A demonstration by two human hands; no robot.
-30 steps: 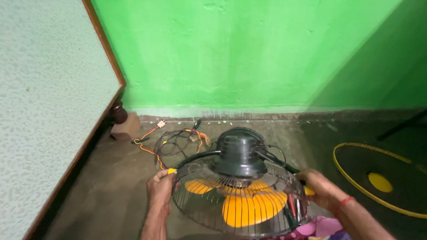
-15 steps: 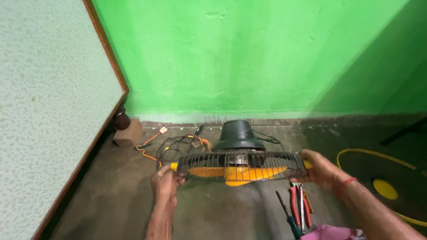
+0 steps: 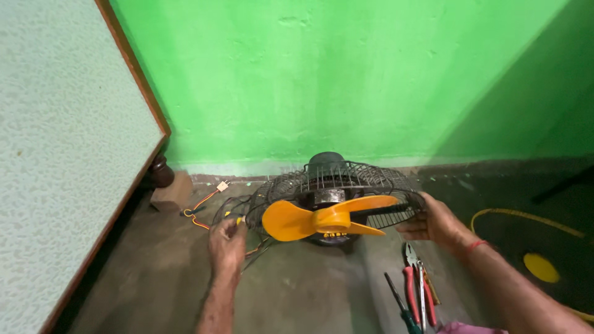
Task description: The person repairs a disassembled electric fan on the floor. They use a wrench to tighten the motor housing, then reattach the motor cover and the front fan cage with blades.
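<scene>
- The fan (image 3: 334,207) has been tipped since a moment ago: then its wire guard lay nearly flat with the dark motor housing on top; now the open face with the orange blades (image 3: 318,221) tilts toward the camera and the motor sits behind, toward the green wall (image 3: 346,80).
- It rests on the concrete floor (image 3: 297,291) at about the middle of the view, close to the wall.
- The left hand (image 3: 226,244), at 9 o'clock of the fan, is closed narrowly at the edge of the guard (image 3: 371,179); it seems to pinch the rim by a small yellow clip, though the grip itself is hard to make out.
- The right hand (image 3: 433,221), at 3 o'clock, wraps its fingers over the guard's rim and holds it.
- As I judge it, the turn exposes the blades and hub, with no front grille in sight.
- Loose coloured wires (image 3: 207,207) trail at 10 o'clock of the fan toward a wooden block.
- Red-handled pliers (image 3: 417,291) and a screwdriver (image 3: 399,303) lie at 5 o'clock, the latter cut off by the bottom edge.
- A yellow ring (image 3: 526,216) at far right is partly out of frame; the base under the fan is hidden.
</scene>
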